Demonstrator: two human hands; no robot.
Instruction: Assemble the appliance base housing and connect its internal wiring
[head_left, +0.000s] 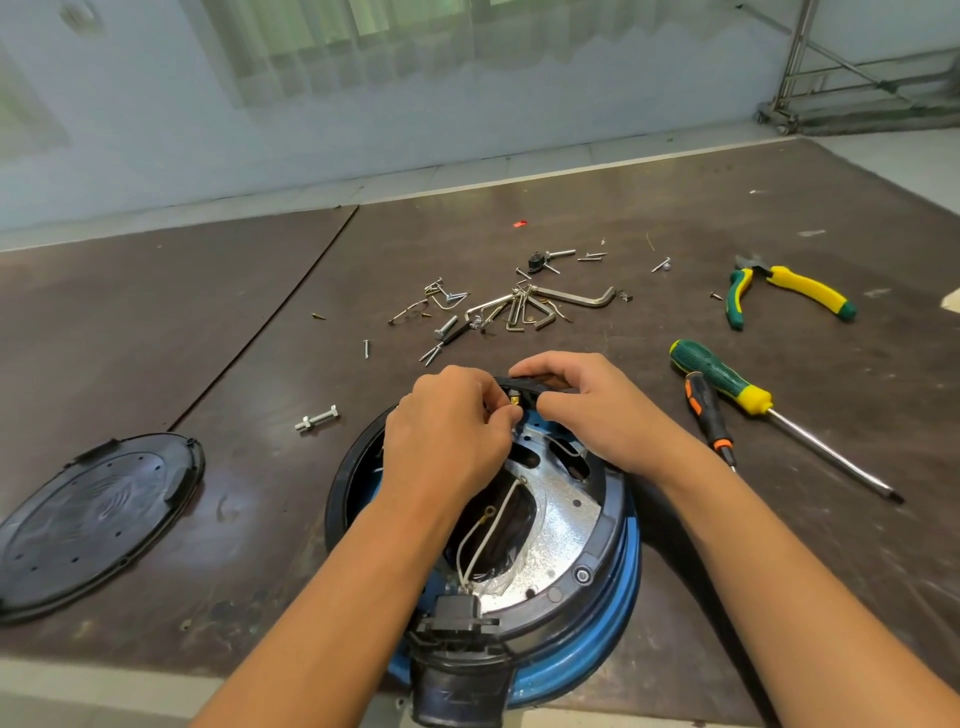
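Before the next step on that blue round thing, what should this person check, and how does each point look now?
1. Both hands on the small black part at the far rim: ok. Left hand and right hand pinch the black part together.
2. Connection seated there: cannot tell, fingers cover it.
3. White wire free end: not ok, its ring terminal hangs loose over the opening.
4. Blue housing steady on the table: ok, it sits flat.
5. Black cover ready: ok, it lies apart at the left.
6. Screwdrivers within reach: ok, green screwdriver and orange screwdriver lie beside the right forearm.
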